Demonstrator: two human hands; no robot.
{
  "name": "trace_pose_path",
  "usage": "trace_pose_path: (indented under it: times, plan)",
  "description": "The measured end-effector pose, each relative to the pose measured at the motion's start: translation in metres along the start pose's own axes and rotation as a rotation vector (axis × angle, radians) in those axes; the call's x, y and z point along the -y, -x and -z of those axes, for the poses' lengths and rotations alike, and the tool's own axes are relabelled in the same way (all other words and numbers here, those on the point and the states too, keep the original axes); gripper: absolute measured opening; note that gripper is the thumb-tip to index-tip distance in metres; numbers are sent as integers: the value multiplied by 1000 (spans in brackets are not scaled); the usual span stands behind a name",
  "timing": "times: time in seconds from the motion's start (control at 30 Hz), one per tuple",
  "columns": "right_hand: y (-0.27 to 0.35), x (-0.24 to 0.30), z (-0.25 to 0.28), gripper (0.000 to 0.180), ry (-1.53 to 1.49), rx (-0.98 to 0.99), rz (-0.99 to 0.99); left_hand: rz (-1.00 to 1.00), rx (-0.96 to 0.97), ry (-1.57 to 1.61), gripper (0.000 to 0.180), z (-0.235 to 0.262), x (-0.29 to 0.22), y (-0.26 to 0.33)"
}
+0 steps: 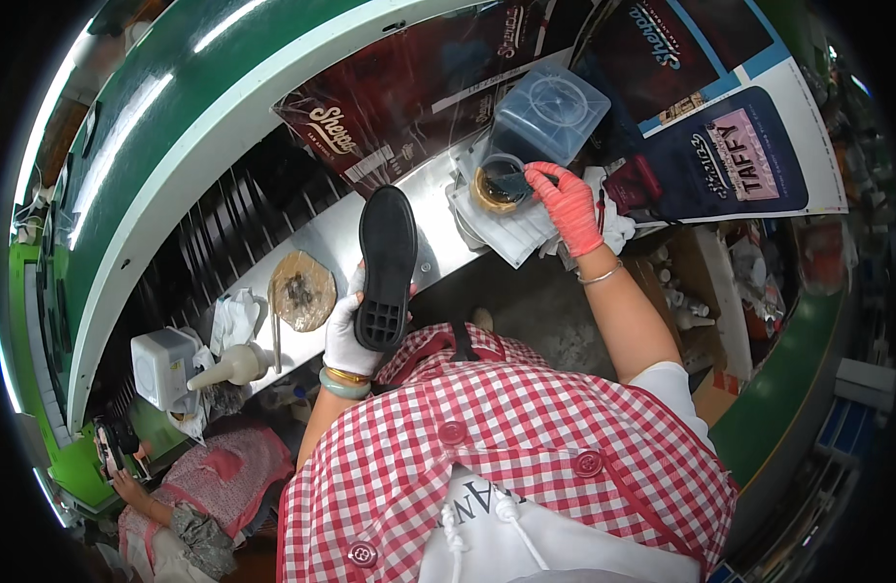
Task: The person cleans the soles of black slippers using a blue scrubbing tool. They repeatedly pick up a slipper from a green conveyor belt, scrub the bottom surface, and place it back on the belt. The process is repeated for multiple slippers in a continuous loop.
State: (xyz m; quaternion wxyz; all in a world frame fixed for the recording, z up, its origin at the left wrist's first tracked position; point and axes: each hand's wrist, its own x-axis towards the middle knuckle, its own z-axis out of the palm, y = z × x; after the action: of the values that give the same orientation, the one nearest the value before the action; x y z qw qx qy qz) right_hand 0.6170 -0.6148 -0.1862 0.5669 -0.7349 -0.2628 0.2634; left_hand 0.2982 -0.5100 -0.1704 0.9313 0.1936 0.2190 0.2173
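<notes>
In my left hand point(347, 335), which wears a white glove, a black shoe sole point(386, 255) is held upright, its heel end with square hollows toward me. The fingers wrap round its edge near the heel. My right hand point(570, 208), in a coral glove, pinches a dark brush point(513, 184). The brush's far end reaches into a small clear cup point(482, 202) with an amber-brown rim of residue. Whether its bristles touch the contents, I cannot tell. White sheets point(518, 240) lie under the cup.
A clear plastic box point(555, 112) stands behind the cup. Toward the left lie a round stained pad point(303, 291), a squeeze bottle point(236, 366) and a white container point(161, 367). A green-and-white machine edge point(210, 121) curves along the left. Another person point(210, 486) works at lower left.
</notes>
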Motion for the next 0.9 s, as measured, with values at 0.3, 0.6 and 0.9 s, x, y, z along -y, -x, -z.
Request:
trace_pose_path:
  times: [0.3, 0.6, 0.9]
  plan:
    - [6, 5, 9, 26, -193, -34, -195, -83, -114, 91, 60, 19, 16, 13]
    - [80, 136, -65, 18, -513, 244, -21, -217, -12, 156, 72, -14, -3, 18]
    - [101, 151, -101, 20, -475, 369, 37, -293, 48, 112, 78, -38, -11, 36]
